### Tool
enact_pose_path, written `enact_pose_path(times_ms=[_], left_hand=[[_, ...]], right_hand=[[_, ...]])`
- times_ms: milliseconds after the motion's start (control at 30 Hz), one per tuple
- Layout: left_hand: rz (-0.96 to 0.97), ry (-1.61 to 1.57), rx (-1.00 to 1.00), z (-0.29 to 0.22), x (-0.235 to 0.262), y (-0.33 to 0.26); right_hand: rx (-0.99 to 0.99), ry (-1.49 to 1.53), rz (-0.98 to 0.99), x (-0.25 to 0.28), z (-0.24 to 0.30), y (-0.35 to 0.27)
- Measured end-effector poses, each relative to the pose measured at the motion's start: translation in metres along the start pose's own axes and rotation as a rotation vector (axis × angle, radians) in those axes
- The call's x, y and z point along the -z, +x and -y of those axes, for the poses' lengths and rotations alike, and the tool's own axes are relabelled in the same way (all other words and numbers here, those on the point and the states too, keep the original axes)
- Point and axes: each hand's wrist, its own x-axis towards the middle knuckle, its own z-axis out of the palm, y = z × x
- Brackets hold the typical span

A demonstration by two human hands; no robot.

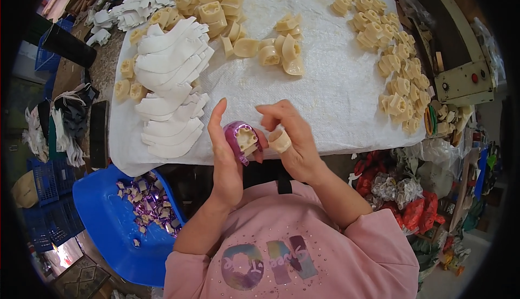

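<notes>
My left hand (225,155) is closed around a shoe heel (246,139), cream-coloured at its hollow ribbed end and wrapped in shiny purple material. A small tail of the purple material hangs at its lower edge. Just to the right, my right hand (295,142) is apart from the heel, with its index finger bent toward it and its thumb away from the fingers. A beige band (279,140) sits around the thumb's tip like a guard. Both hands are over the near edge of the white-covered table (325,104).
White curved cut pieces (170,93) lie in overlapping rows on the left. Bare cream heels are heaped at the back (211,14) and along the right side (401,71). A blue basin (100,217) below left holds purple scraps (154,204). A machine frame (466,82) stands at right.
</notes>
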Motion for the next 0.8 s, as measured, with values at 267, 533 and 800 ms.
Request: enact_pose_path(times_ms=[267, 533, 800], left_hand=[[-0.010, 0.577, -0.341, 0.007, 0.006, 0.002], [-0.011, 0.876, -0.252, -0.029, 0.013, 0.001], [-0.014, 0.879, -0.403, -0.025, 0.009, 0.002]], right_hand=[[-0.115, 0.067, 0.063, -0.001, 0.015, 0.006], [-0.514, 0.700, 0.259, 0.006, -0.011, 0.012], [-0.164, 0.071, 0.329, 0.012, 0.005, 0.013]])
